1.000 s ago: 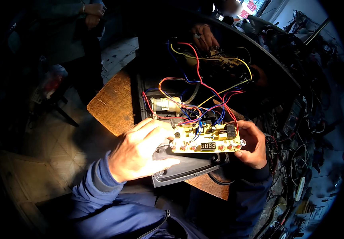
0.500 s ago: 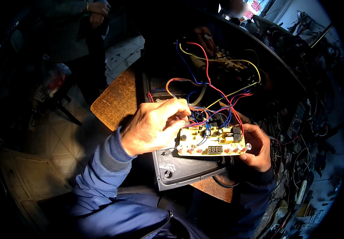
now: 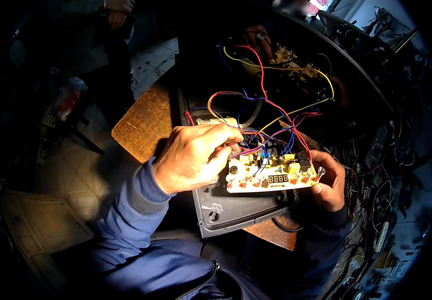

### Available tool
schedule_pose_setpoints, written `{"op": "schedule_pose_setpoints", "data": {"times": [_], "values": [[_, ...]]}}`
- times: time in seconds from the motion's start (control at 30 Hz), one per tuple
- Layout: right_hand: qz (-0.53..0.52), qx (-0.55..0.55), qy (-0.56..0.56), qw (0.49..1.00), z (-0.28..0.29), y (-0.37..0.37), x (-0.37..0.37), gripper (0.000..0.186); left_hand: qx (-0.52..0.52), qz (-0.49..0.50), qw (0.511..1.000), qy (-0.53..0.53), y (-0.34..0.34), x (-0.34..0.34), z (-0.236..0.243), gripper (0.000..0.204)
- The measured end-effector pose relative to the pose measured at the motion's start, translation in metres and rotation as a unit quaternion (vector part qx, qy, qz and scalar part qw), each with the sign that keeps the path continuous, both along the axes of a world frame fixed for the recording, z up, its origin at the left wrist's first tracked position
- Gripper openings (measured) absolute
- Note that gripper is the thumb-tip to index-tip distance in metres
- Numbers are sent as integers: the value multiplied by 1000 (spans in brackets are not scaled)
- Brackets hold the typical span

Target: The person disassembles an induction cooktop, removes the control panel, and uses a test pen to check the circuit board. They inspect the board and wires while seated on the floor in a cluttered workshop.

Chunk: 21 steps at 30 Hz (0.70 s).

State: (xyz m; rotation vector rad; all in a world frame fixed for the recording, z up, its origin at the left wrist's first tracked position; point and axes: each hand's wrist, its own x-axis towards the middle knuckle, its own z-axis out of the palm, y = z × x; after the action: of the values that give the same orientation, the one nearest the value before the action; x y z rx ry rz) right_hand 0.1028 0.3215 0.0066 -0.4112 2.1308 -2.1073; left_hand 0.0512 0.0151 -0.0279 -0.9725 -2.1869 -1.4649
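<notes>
My right hand grips the right end of a yellow circuit board, which has a four-digit display, round buttons and black components. My left hand is closed at the board's upper-left corner, fingertips among the wires; what lies between them is hidden. Red, blue and yellow wires run from the board into the dark body of an opened appliance. Below the board lies a grey plastic housing, with a pale cylindrical part partly hidden behind my left hand.
A brown wooden board lies beneath the housing. Another person stands at upper left, hands together, beside a red plastic bag. Tangled cables and tools crowd the right side. A wooden panel is at lower left.
My left hand has risen from the board's left end to the wires at its top corner, and its fingers have curled closed. The board and my right hand have shifted rightward in the picture.
</notes>
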Motion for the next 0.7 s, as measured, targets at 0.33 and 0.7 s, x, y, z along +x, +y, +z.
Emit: {"op": "schedule_pose_setpoints", "data": {"times": [0.33, 0.7], "values": [[-94, -72, -5, 993, -10, -9, -1, 49, -41, -77, 996, 22, -11, 6, 19, 36], [-153, -86, -51, 983, -8, -23, -6, 45, 60, -52, 995, -53, -1, 6, 8, 12]]}}
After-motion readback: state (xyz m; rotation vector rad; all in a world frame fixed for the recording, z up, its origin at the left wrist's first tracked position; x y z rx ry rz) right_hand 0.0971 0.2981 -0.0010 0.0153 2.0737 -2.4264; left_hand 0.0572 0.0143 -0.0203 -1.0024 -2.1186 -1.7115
